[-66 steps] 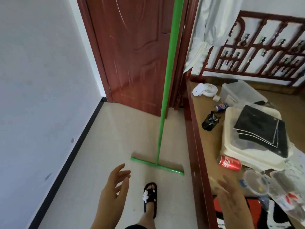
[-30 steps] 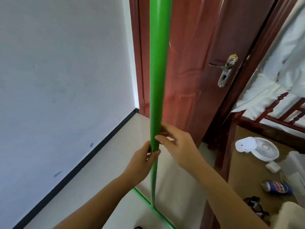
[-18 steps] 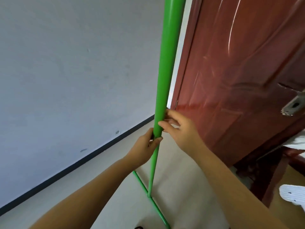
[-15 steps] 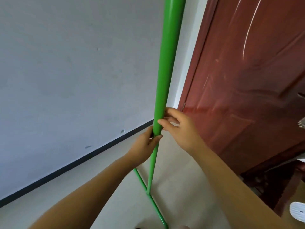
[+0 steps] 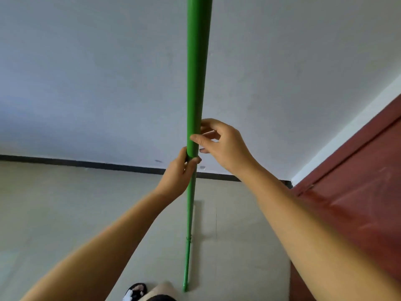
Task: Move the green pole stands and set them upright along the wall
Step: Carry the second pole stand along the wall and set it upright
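Note:
A tall green pole stand (image 5: 197, 72) stands upright in the middle of the view, running from the top edge down to its thin green foot bar (image 5: 187, 259) on the floor. My left hand (image 5: 181, 170) is wrapped around the pole where the thick tube meets the thinner lower rod. Just above it, my right hand (image 5: 221, 144) pinches the thick tube with thumb and fingers. The pole's top is out of view.
A white wall (image 5: 86, 83) with a black skirting strip (image 5: 65, 162) fills the background. A red-brown door (image 5: 358, 203) stands at the right. The pale floor (image 5: 54, 213) spreads below. My sandalled foot (image 5: 135, 292) is beside the foot bar.
I have turned left to face the white wall, carrying the pole with both hands. The door has slid to the right edge. The foot bar now points toward me.

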